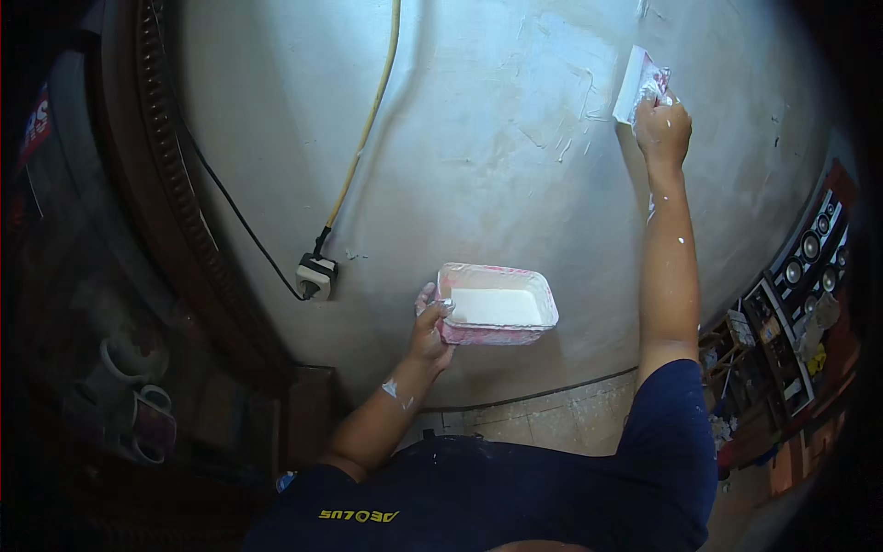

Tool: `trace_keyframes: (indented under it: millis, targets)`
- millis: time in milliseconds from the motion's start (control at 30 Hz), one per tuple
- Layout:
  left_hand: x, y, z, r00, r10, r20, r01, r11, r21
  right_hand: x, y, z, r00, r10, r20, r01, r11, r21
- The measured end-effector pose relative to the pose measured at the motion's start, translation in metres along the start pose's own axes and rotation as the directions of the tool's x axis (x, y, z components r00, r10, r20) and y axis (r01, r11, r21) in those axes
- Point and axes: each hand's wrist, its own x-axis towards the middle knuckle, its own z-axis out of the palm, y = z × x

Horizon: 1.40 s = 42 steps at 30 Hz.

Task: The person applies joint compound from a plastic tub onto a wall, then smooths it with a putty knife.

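Observation:
My left hand (430, 329) grips the left end of a rectangular plastic tub (501, 337), its thumb over the rim. White paste lies in the tub, and pink and white smears coat its sides. High on the right, my right hand (662, 129) is closed around the smeared handle of a flat, pale filling knife (629, 85). The blade is up at the wall (487, 147); whether its edge touches cannot be made out. White streaks and ridges of paste mark the wall to the left of the blade. Both forearms carry white splashes.
A yellowish cable (372, 120) hangs down the wall to a white socket block (316, 276), with a black cord plugged in. Dark carved wooden furniture (170, 184) stands at left. Speakers (809, 247) and cluttered shelves are at right. Floor tiles (552, 423) show below.

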Motion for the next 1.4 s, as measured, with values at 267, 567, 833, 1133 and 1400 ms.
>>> trace_keyframes:
  millis: [267, 567, 833, 1133, 1400]
  targets:
    - [-0.003, -0.001, -0.007, 0.997, -0.056, 0.046, 0.057, 0.998, -0.02, -0.011, -0.079, 0.03, 0.984, 0.0, 0.175, 0.017, 0.995, -0.095]
    - [0.003, 0.006, -0.007, 0.987, -0.057, 0.153, 0.059, 0.998, -0.008, 0.014, -0.086, 0.017, 0.983, 0.052, 0.179, -0.137, 0.851, 0.506]
    - [0.0, 0.01, -0.007, 0.991, -0.033, 0.128, 0.041, 0.997, -0.059, 0.031, 0.0, 0.014, 0.966, 0.224, 0.13, -0.256, 0.896, 0.364]
    - [-0.002, 0.009, -0.004, 0.985, -0.086, 0.148, 0.095, 0.994, -0.056, 0.0, -0.072, 0.031, 0.988, -0.05, 0.147, 0.076, 0.981, -0.179]
    - [-0.001, 0.011, -0.007, 0.99, -0.042, 0.135, 0.046, 0.999, -0.026, 0.018, -0.082, 0.024, 0.979, -0.2, -0.044, 0.203, 0.922, 0.33]
